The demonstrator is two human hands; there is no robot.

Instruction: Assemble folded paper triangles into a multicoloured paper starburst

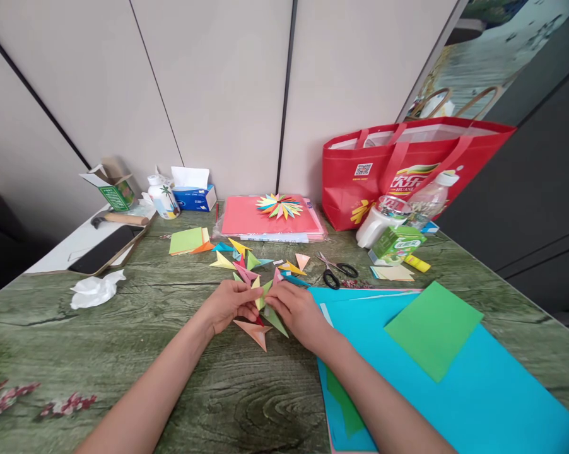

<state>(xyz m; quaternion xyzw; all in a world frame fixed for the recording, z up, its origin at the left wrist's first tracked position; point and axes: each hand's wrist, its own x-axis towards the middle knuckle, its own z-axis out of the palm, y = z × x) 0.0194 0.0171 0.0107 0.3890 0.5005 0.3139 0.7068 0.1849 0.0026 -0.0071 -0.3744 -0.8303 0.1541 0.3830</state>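
A person's left hand (230,302) and right hand (298,310) pinch small yellow-and-green folded-paper pieces (267,289) mid-table, with colourful folded-paper darts (255,334) seemingly unjoined around them and one multicoloured paper star wheel (279,212) apparently finished behind.

Folded papers (246,275) on table (171,271), tissue (96,289) at left, scissors (332,264) at right, bag (346,189) behind scissors

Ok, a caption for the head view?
Left hand and right hand pinch folded paper over a table, scissors and a red bag beyond.
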